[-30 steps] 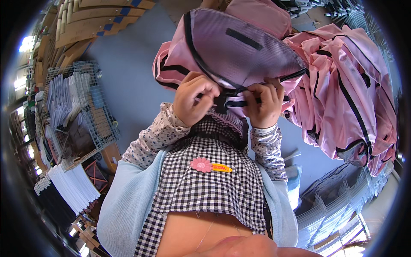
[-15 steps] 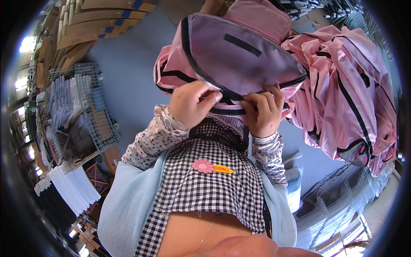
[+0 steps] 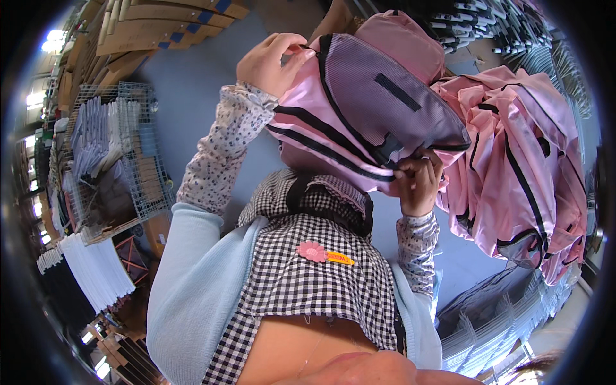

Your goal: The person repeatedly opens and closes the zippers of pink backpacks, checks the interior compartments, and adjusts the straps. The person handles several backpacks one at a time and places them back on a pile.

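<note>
A pink fabric bag (image 3: 305, 96) with a grey-purple mesh panel (image 3: 372, 83) and black zippers lies in front of me. My left hand (image 3: 273, 64) is at the bag's far left corner, thumb and fingers pinched together by the black trim where the zipper runs. My right hand (image 3: 420, 183) closes on the near right edge, below the mesh panel's corner, with fingers curled over the fabric. A black zipper band (image 3: 333, 154) crosses the near side between my hands. A dark patch (image 3: 398, 91) sits on the mesh. The left fingertips are partly hidden.
A heap of similar pink bags (image 3: 513, 160) hangs close on the right. To the left stands a wire basket (image 3: 138, 167) with folded white and grey pieces. Flattened cardboard (image 3: 160, 25) is stacked at far left, and black-and-white rods (image 3: 475, 29) lie at the far right.
My left hand has moved from the bag's near edge up to its far left corner. The right hand has shifted slightly right and nearer, and the bag has turned and stretched.
</note>
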`<state>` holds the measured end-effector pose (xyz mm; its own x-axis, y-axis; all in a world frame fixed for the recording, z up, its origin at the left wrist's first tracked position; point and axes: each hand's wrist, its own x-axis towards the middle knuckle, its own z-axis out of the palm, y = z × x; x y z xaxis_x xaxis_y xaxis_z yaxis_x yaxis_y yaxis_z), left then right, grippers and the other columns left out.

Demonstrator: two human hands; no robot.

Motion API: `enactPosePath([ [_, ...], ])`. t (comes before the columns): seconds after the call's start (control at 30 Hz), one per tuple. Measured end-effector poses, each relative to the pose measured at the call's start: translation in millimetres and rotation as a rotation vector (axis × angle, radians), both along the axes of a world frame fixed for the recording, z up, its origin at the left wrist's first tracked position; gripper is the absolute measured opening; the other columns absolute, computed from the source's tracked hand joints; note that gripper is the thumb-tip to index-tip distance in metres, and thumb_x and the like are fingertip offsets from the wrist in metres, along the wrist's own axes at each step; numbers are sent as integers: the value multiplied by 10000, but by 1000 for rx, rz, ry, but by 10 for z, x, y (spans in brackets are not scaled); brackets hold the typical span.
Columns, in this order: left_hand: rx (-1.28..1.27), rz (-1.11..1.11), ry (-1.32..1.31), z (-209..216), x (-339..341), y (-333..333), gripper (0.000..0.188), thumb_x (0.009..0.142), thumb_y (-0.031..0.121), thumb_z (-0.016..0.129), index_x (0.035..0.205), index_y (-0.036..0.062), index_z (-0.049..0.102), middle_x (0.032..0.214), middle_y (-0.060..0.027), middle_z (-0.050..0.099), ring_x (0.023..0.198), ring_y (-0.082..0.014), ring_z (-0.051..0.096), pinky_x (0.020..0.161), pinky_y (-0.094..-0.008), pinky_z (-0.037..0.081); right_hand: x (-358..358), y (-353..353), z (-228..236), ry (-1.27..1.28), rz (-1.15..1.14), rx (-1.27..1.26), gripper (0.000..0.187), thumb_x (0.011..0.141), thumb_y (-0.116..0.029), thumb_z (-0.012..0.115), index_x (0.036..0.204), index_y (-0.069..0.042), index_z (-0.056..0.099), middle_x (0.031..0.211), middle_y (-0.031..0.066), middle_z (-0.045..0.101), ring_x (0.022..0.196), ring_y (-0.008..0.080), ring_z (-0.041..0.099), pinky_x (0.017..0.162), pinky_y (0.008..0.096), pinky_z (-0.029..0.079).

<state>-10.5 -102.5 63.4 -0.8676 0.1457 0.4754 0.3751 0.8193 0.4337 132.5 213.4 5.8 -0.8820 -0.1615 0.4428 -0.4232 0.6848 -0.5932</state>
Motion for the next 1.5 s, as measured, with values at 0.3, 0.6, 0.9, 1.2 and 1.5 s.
enactPosePath([
  [0.3, 354, 488, -686, -2740, 504, -1483, 448, 870, 363, 698, 1125, -4, 653, 1005, -155, 713, 935, -215, 677, 858, -349, 530, -852, 207, -1401, -342, -353, 422, 603, 833, -361, 705, 1350, -102, 532, 1390, 148, 527, 1354, 358, 421, 1105, 536, 333],
  [0.6, 1157, 849, -1338, -3370, 2010, -578, 746, 836, 680, 629, 1321, 123, 524, 1163, -86, 645, 990, -249, 643, 745, -430, 538, 200, -737, -1658, -353, 75, 302, 807, 783, -421, 736, 1476, -156, 418, 1538, 120, 349, 1449, 366, 269, 1146, 578, 258],
  [0.9, 1548, 341, -461, -1146, 1633, -428, 503, 1004, 451, 528, 1263, 20, 524, 1002, -92, 669, 733, -172, 647, 618, -290, 571, 337, -1730, -178, -207, 315, 321, 905, 681, -202, 752, 1501, -216, 369, 1556, 103, 328, 1452, 344, 282, 1050, 735, 263],
  [1.2, 2003, -126, -517, -1590, 955, 25, 780, 936, 705, 407, 1368, 65, 521, 1305, -114, 612, 1248, -237, 537, 1045, -404, 409, 252, -1187, 1167, 201, 321, 4, 584, 641, 84, 539, 1201, 0, 683, 1246, 199, 647, 1175, 397, 617, 991, 442, 512],
  [1.5, 1908, -465, -853, -1603, 390, 929, 992, 807, 890, 346, 1450, 141, 444, 1462, -5, 462, 1370, -172, 362, 1129, -405, 215, 396, -974, 1609, 174, 196, -223, 563, 704, 147, 509, 1261, 126, 589, 1297, 268, 603, 1248, 364, 580, 1032, 380, 471],
])
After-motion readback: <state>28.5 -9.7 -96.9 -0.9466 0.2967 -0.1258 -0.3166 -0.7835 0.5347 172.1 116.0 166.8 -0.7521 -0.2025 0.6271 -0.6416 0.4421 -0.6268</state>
